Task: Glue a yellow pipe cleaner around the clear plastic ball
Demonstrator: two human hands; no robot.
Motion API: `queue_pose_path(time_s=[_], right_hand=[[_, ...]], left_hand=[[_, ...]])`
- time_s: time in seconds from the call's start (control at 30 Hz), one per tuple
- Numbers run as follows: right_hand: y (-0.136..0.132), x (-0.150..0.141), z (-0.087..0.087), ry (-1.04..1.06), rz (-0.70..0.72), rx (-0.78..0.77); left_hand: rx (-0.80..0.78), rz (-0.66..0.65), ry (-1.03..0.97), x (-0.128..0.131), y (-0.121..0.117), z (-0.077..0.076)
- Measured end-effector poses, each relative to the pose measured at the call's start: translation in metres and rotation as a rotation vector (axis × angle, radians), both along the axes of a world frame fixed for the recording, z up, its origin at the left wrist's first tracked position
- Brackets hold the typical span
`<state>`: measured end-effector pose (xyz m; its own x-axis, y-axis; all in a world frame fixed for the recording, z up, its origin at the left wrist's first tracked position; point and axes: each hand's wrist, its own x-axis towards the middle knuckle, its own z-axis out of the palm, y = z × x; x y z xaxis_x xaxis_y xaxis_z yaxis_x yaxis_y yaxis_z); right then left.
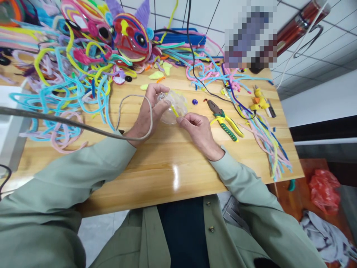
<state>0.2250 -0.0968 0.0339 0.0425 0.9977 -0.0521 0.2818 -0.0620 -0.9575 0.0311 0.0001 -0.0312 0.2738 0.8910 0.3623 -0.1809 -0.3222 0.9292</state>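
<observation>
In the middle of the wooden table, a clear rounded plastic piece (180, 101) is held by my left hand (149, 111), with the fingers over its far side and the thumb on top. A short yellow pipe cleaner (174, 111) lies against the plastic. My right hand (196, 130) pinches the lower end of this pipe cleaner between thumb and forefinger. What exactly the plastic piece is, I cannot make out. Just right of it are a small dark blue disc (194, 101) and pliers (223, 119) with green and yellow handles.
Pipe cleaners (69, 85) are heaped at the left, below a decorated clear mask-like head (132, 39). More pipe cleaners (269, 143) lie at the right, near a yellow glue gun (259, 99). A grey cable (83, 126) crosses over my left wrist; a black cord (192, 48) hangs behind.
</observation>
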Motion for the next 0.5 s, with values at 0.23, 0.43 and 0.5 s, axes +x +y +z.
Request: queue_pose_path(time_s=[0.23, 0.43, 0.5], right_hand=[[0.0010, 0.0004, -0.0017, 0.020, 0.009, 0.003], [0.0015, 0.0016, -0.0046, 0.012, -0.003, -0.009], [0.0018, 0.0019, -0.0047, 0.011, -0.005, -0.021]], left_hand=[[-0.025, 0.029, -0.019, 0.0049, -0.0018, 0.0003], [-0.031, 0.036, -0.047, 0.0064, 0.0004, -0.0034], [-0.034, 0.041, -0.070, 0.0064, 0.0007, -0.0046]])
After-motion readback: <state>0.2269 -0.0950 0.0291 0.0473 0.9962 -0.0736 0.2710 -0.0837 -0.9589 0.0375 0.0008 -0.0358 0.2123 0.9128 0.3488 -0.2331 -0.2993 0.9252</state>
